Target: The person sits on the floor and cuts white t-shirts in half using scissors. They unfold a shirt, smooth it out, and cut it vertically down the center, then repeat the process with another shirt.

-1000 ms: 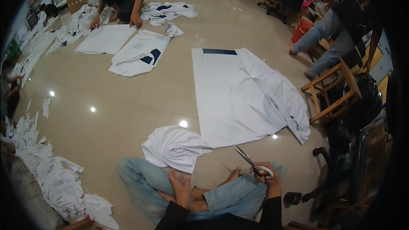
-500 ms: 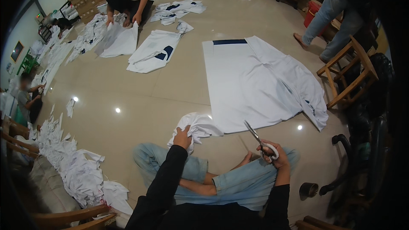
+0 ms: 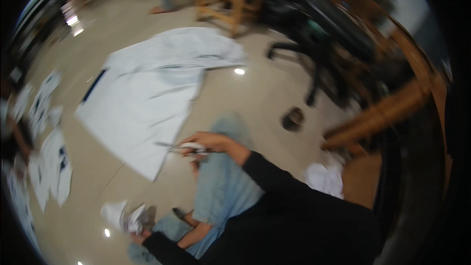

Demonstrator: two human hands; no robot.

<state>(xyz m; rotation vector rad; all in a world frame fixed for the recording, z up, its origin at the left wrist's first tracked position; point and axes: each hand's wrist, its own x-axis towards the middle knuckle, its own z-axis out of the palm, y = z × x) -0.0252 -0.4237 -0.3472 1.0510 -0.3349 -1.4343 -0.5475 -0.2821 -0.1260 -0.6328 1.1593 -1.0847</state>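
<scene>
Left side: Where the view darkens toward its rim, a co-worker's arm (image 3: 18, 140) reaches down near white cloth pieces (image 3: 60, 167) with dark patches, all well apart from the seated person.
Left hand: Low in the view, the person's left hand (image 3: 141, 236) is closed on a crumpled white bundle (image 3: 114, 213); blur hides the fingertips. The bundle lies just beside the bent knee.
Large white cloth: In front of the person, the large white cloth (image 3: 140, 118) is spread on the floor (image 3: 282, 164), a dark band (image 3: 93, 86) along its left edge. Its near corner points between the two hands, its right edge runs up past the scissors, and its far part is bunched in folds.
Scissors: The blades point left, overlapping the cloth's right edge in this view; whether the scissors (image 3: 197, 148) touch it cannot be told.
Right hand: The right hand (image 3: 210, 141) grips the handles, above the knee of the jeans (image 3: 216, 186).
Floor: Tiles show between the two hands, and again from the right knee to a dark round container (image 3: 293, 119).
Right side: A wooden stool (image 3: 235, 2), a black chair (image 3: 338, 24) and a wooden beam (image 3: 380, 115) edge this space.
</scene>
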